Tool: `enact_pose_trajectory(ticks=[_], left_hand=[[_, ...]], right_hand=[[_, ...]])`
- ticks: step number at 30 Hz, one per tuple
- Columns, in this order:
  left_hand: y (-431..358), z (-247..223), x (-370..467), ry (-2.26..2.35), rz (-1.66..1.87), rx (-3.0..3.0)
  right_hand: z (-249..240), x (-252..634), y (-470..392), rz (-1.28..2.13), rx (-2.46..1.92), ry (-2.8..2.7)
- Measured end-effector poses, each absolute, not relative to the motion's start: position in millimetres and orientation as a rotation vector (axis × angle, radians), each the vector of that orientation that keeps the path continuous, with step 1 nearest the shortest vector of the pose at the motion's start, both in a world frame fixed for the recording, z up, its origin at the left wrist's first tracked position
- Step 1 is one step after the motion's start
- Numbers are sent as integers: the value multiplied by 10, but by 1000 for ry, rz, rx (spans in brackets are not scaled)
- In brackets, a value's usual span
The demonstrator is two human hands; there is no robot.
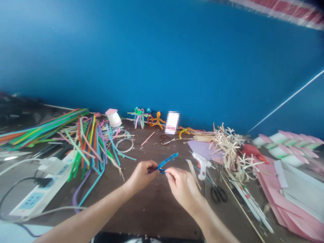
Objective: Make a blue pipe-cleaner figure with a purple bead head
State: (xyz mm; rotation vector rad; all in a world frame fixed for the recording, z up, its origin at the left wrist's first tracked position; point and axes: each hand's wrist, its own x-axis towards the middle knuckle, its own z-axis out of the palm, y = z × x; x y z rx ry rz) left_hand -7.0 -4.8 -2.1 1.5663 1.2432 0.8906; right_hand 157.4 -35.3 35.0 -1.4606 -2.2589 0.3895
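Observation:
My left hand (143, 174) pinches a bent blue pipe cleaner (168, 161) above the middle of the brown table. One fuzzy end of it sticks up and to the right. My right hand (182, 186) pinches the lower part of the same pipe cleaner with thumb and fingertips. Where the two hands almost meet, the wire's exact bend is partly hidden by my fingers. To the right of my right hand lie a white glue gun (202, 165) and black-handled scissors (218, 194).
Many coloured pipe cleaners (87, 148) are heaped at the left, beside a white power strip (37, 199) with plugs and cables. Small pipe-cleaner figures (158, 119) and a paper cup (113, 118) stand near the blue wall. Pale curled strips (225, 141) and pink sheets (286, 209) lie right.

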Motion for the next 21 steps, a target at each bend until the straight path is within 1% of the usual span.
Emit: enact_pose_trajectory(ticks=[4, 6, 11, 13, 16, 18, 21], left_hand=[[-43, 75, -100, 1159, 749, 1496], [-38, 86, -128, 1087, 684, 1455], [-54, 45, -164, 831, 579, 1204], [-71, 20, -140, 787, 615, 1058], [-98, -14, -74, 813, 763, 887], [-112, -29, -29, 848, 872, 824], [-120, -49, 17, 907, 979, 832]], right_hand=[[453, 1676, -266, 452, -1464, -2256], [484, 1733, -207, 563, -1451, -2281], [408, 1819, -46, 1114, -1299, -2216], [305, 1822, -1, 1319, -1237, -2116], [136, 1801, 4, 1524, -1284, -1905], [53, 1774, -35, 1557, -1336, -1775], [4, 1713, -127, 1421, -1382, -1740]])
